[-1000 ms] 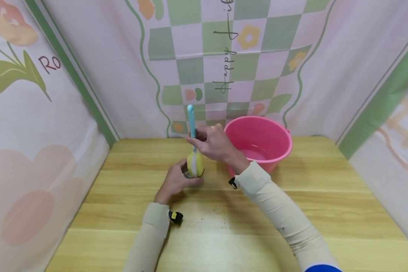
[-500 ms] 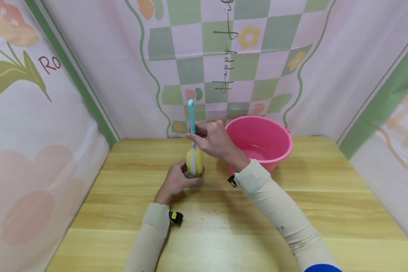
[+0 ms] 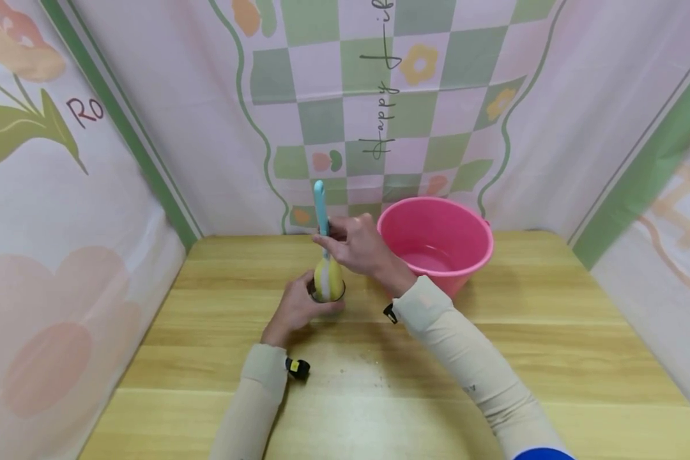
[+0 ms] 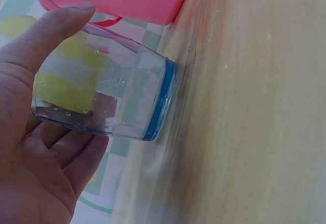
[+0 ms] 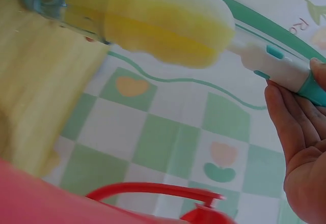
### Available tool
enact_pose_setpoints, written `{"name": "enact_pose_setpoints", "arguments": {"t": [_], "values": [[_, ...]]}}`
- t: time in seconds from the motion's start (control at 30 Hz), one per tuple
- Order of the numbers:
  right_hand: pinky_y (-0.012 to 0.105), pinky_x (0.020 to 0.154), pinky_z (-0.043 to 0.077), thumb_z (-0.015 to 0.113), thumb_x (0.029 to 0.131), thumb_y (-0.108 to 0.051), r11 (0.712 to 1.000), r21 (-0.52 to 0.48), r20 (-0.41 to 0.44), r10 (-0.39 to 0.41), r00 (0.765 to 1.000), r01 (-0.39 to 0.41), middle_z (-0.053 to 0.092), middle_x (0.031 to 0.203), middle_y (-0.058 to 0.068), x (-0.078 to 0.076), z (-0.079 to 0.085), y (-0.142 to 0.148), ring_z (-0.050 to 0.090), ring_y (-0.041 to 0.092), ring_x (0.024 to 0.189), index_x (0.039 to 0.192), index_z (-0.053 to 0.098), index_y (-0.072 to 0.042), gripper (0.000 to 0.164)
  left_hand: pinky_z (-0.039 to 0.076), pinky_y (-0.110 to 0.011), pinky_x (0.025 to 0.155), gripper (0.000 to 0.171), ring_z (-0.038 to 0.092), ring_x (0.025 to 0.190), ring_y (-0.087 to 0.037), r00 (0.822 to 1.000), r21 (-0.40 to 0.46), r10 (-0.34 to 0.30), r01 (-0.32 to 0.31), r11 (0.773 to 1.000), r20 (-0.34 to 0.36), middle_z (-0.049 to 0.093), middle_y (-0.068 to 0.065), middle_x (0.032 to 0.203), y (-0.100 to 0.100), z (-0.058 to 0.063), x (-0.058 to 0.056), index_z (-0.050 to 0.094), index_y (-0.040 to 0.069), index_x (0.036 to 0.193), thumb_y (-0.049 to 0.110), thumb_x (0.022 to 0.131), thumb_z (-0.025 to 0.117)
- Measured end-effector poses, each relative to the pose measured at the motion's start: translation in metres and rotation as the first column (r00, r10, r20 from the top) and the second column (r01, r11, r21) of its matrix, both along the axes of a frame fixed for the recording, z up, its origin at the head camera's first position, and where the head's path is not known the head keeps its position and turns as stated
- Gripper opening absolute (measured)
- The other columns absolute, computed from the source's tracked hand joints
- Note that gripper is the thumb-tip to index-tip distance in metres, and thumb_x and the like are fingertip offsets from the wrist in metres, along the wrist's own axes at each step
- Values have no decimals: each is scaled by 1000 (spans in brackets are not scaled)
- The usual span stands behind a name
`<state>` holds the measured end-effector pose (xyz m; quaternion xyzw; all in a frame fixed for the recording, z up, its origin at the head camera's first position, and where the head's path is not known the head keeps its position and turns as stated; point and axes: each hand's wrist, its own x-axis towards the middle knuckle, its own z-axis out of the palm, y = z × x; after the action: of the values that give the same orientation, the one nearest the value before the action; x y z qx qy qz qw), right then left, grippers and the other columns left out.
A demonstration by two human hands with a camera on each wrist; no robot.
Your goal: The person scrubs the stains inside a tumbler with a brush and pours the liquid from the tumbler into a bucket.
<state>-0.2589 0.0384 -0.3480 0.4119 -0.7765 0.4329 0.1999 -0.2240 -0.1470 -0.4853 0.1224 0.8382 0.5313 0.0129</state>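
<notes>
My left hand (image 3: 299,303) grips a clear glass cup (image 4: 119,91) standing on the table, thumb on one side and fingers on the other; its thick base looks blue and water drops cling to its wall. With my right hand (image 3: 356,241) I pinch the turquoise and white handle (image 5: 285,68) of a sponge cup brush. The brush's yellow and white sponge head (image 3: 328,278) is partly inside the cup, its upper part sticking out above the rim. In the head view the handle rises nearly upright, leaning slightly left.
A pink bucket (image 3: 466,265) stands right of the cup, close behind my right wrist; its red handle (image 5: 153,187) shows in the right wrist view. Small water drops lie on the wooden table (image 3: 437,409). A patterned curtain (image 3: 368,115) hangs behind the table.
The brush rose slightly in my right hand between the earlier frames, then went lower into the cup, its handle tilting a little left. My left hand and the cup have stayed in place.
</notes>
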Motion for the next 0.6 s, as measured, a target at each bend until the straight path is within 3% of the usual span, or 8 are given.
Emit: {"name": "enact_pose_setpoints", "arguments": {"t": [0.23,0.6], "values": [[26,71,64,79,95,-7,996,-83,20,23,1000,-21,81,88,15,4,16,1,82,25,85,93,77,1,9,51,-51,111,66,67,121,-23,1000,-2,7,-7,1000,4,74,1,124,0,3,0,66,22,134,31,76,97],[26,70,64,79,94,-8,997,-79,53,11,999,-6,81,88,13,8,17,0,82,23,84,92,77,0,9,50,-52,112,66,66,122,-23,1000,1,8,-8,1000,13,73,2,125,0,1,1,66,22,134,33,76,97]]}}
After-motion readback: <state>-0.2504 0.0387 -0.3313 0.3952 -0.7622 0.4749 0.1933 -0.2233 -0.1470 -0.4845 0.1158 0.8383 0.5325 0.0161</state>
